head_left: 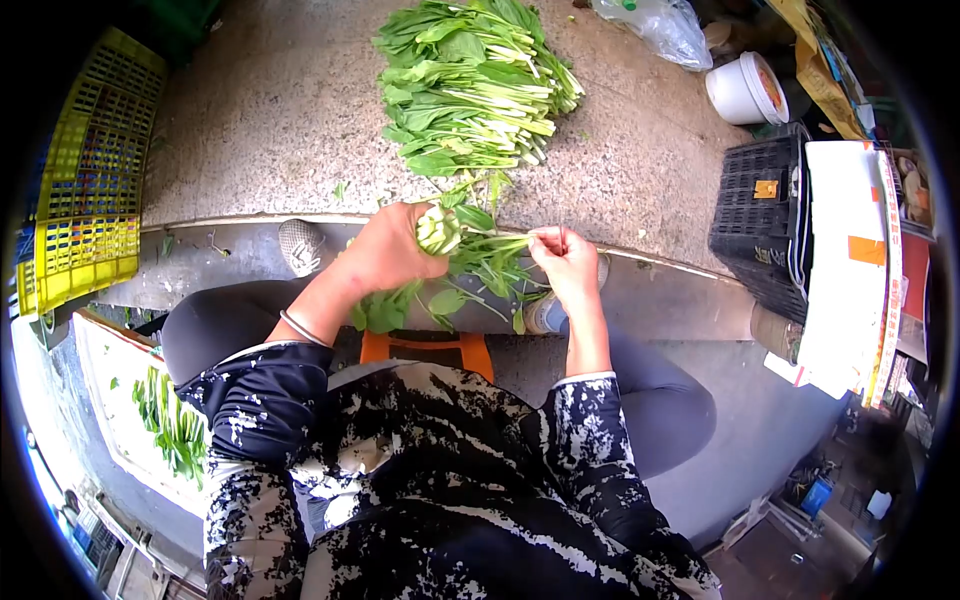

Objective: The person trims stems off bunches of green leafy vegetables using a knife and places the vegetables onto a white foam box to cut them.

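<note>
My left hand [392, 248] is wrapped around a bunch of leafy greens [438, 230], its pale stem ends pointing up toward me. Leaves hang below that fist. To the right, my right hand [568, 265] pinches the thin stems of a few loose leafy greens [490, 258] between thumb and fingers. A small dark sliver shows at those fingertips; I cannot make out what it is. Just beyond both hands, a large pile of leafy greens [475, 90] lies in rows on the stone ledge [270, 120], stems mostly to the right.
A yellow crate [95, 160] stands at the left. At the right are a black crate [755, 200], a white bucket [740, 90], a plastic bag [660, 30] and a white box [845, 250]. More greens [170, 420] lie on a white surface lower left. An orange stool [475, 355] is beneath me.
</note>
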`<state>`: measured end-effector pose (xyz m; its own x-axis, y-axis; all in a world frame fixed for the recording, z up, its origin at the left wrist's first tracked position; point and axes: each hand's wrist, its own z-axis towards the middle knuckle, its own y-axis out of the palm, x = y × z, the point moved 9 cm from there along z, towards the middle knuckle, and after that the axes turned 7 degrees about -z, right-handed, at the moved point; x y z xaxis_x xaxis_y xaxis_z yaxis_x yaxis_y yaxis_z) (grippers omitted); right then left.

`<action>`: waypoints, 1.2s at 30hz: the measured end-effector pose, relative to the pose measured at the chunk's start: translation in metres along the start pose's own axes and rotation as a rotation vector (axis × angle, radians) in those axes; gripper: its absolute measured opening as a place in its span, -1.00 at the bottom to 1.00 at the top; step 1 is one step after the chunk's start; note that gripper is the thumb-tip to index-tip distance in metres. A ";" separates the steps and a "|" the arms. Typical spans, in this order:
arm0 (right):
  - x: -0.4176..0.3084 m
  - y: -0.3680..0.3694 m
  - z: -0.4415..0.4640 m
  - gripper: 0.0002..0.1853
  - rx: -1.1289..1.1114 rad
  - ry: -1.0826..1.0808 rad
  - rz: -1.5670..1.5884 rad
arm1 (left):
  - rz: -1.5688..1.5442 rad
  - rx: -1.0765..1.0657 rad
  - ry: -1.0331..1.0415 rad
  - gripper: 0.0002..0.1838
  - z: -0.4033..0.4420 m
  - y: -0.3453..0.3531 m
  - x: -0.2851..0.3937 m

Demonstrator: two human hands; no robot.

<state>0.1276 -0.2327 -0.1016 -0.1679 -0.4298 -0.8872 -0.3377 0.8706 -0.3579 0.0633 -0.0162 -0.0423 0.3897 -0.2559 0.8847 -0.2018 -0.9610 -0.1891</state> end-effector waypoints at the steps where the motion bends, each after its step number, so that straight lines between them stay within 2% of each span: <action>1: 0.005 -0.007 0.002 -0.89 0.049 0.018 -0.185 | -0.022 -0.011 0.044 -0.55 0.000 0.002 0.003; 2: 0.008 -0.013 0.005 -0.88 0.096 0.032 -0.370 | -0.019 -0.009 0.050 -0.55 0.003 0.002 0.004; 3: -0.008 -0.014 0.005 -0.88 0.092 0.025 -0.369 | -0.025 -0.013 0.064 -0.55 0.004 0.001 0.004; 5: -0.035 0.010 -0.013 -0.86 -0.197 0.179 0.184 | -0.145 -0.035 0.042 -0.55 0.000 0.006 0.005; 6: -0.037 0.014 -0.015 -0.86 -0.197 0.180 0.185 | -0.145 -0.037 0.041 -0.55 -0.001 0.007 0.004; 8: -0.058 0.031 -0.017 -0.86 -0.260 0.014 0.115 | -0.379 -0.129 0.041 -0.58 -0.002 0.017 0.006; 9: -0.067 0.041 -0.021 -0.87 -0.332 -0.020 0.070 | -0.383 -0.140 0.049 -0.65 -0.004 0.019 0.011; 10: -0.074 0.053 -0.024 -0.87 -0.421 0.011 0.211 | -0.433 -0.149 0.053 -0.70 -0.003 0.022 0.008; 12: -0.093 0.057 -0.024 -0.81 -0.457 -0.007 0.060 | -0.391 -0.158 0.006 -0.71 -0.005 0.020 0.008; 14: -0.045 0.058 0.007 -0.77 -0.361 0.138 0.333 | -0.484 -0.143 -0.010 -0.70 -0.004 0.019 0.006; 15: -0.021 0.053 0.031 -0.77 -0.194 0.220 0.389 | -0.573 -0.129 -0.023 -0.69 -0.003 0.017 0.005; 17: 0.035 0.044 0.073 -0.76 0.043 0.339 0.432 | -0.564 -0.120 -0.009 -0.69 -0.005 0.017 0.007; 20: 0.090 0.050 0.120 -0.74 0.195 0.386 0.437 | -0.535 -0.114 -0.008 -0.66 -0.004 0.017 0.005; 24: 0.095 0.068 0.139 -0.76 0.121 0.442 0.432 | -0.473 -0.072 0.010 -0.58 0.000 0.011 0.004; 26: 0.100 0.064 0.138 -0.79 0.194 0.469 0.436 | -0.370 -0.045 0.044 -0.54 -0.001 0.006 0.013; 28: 0.108 0.062 0.133 -0.82 0.212 0.501 0.425 | -0.345 -0.003 0.079 -0.58 0.000 0.004 0.013; 30: 0.112 0.070 0.123 -0.84 0.109 0.516 0.578 | -0.157 -0.053 0.048 -0.66 0.000 0.008 0.008; 32: 0.115 0.067 0.108 -0.84 0.137 0.505 0.603 | -0.184 -0.039 0.055 -0.74 -0.001 0.008 0.006; 34: 0.078 0.045 0.083 -0.80 0.275 0.368 0.613 | -0.141 -0.067 0.001 -0.69 -0.002 0.011 0.003; 35: 0.064 0.041 0.072 -0.80 0.179 0.395 0.621 | -0.141 -0.067 0.004 -0.69 -0.001 0.012 0.001; 36: 0.054 0.032 0.070 -0.79 0.232 0.282 0.694 | -0.115 -0.075 0.002 -0.68 -0.001 0.014 -0.002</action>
<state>0.1725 -0.2117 -0.1816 -0.5091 0.2132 -0.8339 0.1275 0.9768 0.1719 0.0591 -0.0294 -0.0460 0.4118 -0.1446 0.8997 -0.2230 -0.9733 -0.0544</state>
